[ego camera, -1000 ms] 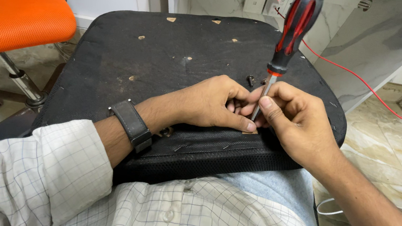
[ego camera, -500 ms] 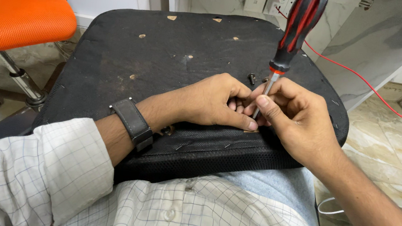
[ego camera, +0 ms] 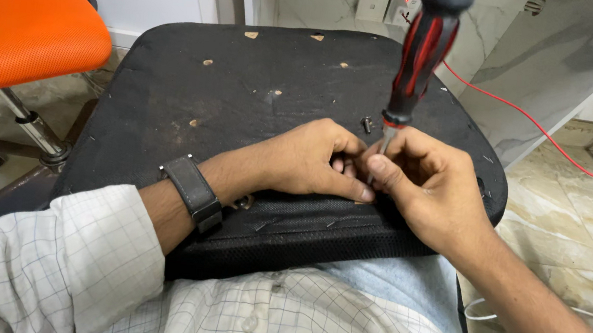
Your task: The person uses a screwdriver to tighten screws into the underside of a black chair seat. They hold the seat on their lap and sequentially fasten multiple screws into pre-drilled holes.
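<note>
- Black seat pad (ego camera: pixel 244 109), upside down across lap, worn fabric w/ pale torn spots.
- Orange chair (ego camera: pixel 25 28), far left, well apart.
- Right hand (ego camera: pixel 426 195) pinches screwdriver (ego camera: pixel 422 55) shaft low down; red/black handle upright, tip on pad's near edge.
- Left hand (ego camera: pixel 312 161) curled, fingertips at tip; prob. steadying a screw, hidden.
- Small bolt (ego camera: pixel 367 125) on pad, just beyond hands.

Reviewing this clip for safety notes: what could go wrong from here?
The left hand has fingertips right beside the screwdriver shaft, so a slip could jab them. The right hand pinches the shaft low with the handle free, so it may tip. The loose screw on the seat pad could roll off.
</note>
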